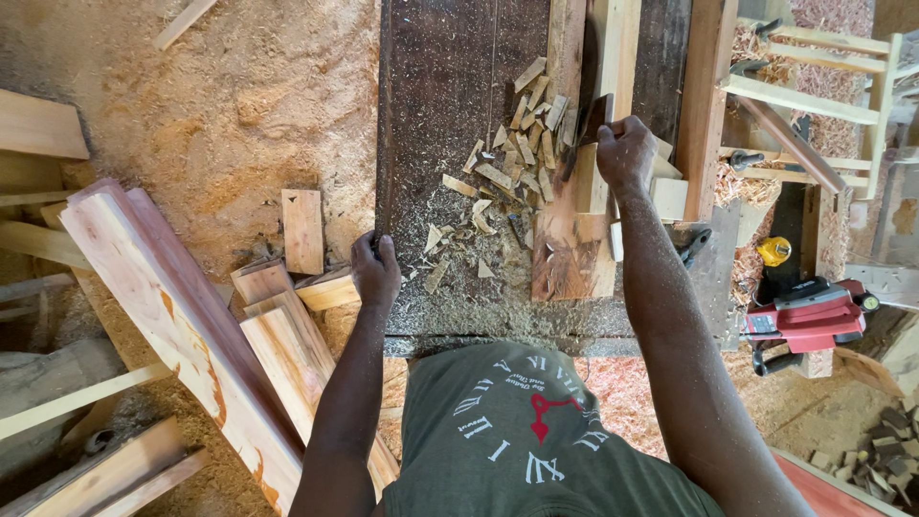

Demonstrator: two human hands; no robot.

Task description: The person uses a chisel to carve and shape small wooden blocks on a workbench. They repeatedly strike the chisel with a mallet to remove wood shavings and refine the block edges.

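Green shirt (536,440) below; right hand (624,153) hides tool handle (595,117).

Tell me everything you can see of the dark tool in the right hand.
The dark tool looks like a flat, dark blade, angled from the right hand down-left onto the reddish wood piece on the dark workbench. The right hand is closed around its upper end, hiding the handle. Pale wood chips lie beside it. Its exact kind is unclear.
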